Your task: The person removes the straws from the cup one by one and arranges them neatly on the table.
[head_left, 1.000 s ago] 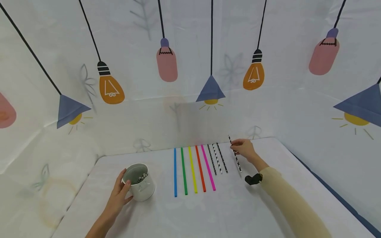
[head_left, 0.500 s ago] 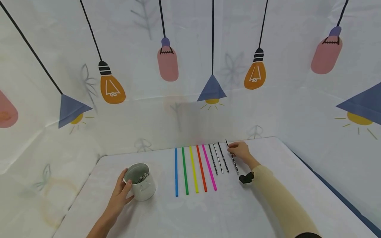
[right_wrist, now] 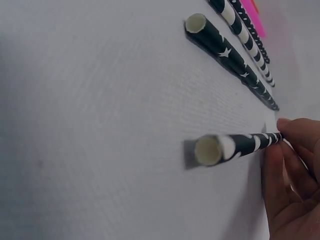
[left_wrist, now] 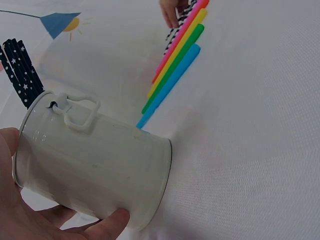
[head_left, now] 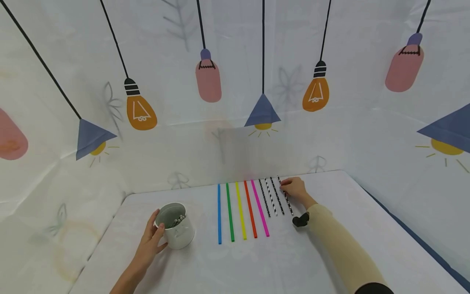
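Observation:
My left hand [head_left: 148,241] holds a white metal pail [head_left: 180,239] around its side and rim, the pail tilted a little. Dark patterned straws [left_wrist: 22,70] stick out of its mouth in the left wrist view. At the far right of a row of straws, my right hand [head_left: 296,190] pinches a black-and-white paper straw [right_wrist: 245,145] near its far end. Its near end shows a small shadow beside it on the table. Just left of it lie a black straw with white stars [right_wrist: 232,57], a striped straw [head_left: 271,197] and a dotted one [head_left: 264,198].
Farther left in the row are pink [head_left: 260,208], red [head_left: 251,209], yellow [head_left: 240,210], green [head_left: 230,212] and blue [head_left: 219,214] straws, longer than the patterned ones. A white sheet printed with lamps [head_left: 262,112] hangs behind the white table [head_left: 227,269].
My right hand has brought its straw left and down, close to the starred one and roughly in line with the row. The left hand stays on the pail.

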Action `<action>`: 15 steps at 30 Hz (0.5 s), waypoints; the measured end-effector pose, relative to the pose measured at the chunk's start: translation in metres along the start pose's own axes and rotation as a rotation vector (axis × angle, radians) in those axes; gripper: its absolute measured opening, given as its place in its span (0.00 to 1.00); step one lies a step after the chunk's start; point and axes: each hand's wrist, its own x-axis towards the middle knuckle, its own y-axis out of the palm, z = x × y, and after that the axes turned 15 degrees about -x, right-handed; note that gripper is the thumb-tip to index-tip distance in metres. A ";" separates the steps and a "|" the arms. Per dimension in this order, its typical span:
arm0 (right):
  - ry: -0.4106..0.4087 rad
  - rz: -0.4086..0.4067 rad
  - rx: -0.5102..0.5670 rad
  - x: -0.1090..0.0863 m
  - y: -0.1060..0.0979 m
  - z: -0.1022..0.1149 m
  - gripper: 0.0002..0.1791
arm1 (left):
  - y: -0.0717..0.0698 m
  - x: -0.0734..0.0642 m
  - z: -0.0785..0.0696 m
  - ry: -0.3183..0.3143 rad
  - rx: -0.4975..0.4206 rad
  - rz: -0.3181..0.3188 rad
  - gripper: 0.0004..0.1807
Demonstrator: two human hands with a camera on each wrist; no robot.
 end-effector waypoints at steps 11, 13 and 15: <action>-0.005 -0.013 -0.024 0.005 0.005 -0.002 0.15 | 0.001 0.001 0.000 0.003 0.011 -0.009 0.34; -0.006 -0.015 -0.028 0.004 0.005 -0.001 0.15 | 0.001 0.001 0.000 0.003 0.008 -0.006 0.34; -0.008 -0.018 -0.027 0.002 0.005 0.000 0.15 | 0.001 0.000 0.000 0.006 0.007 -0.004 0.34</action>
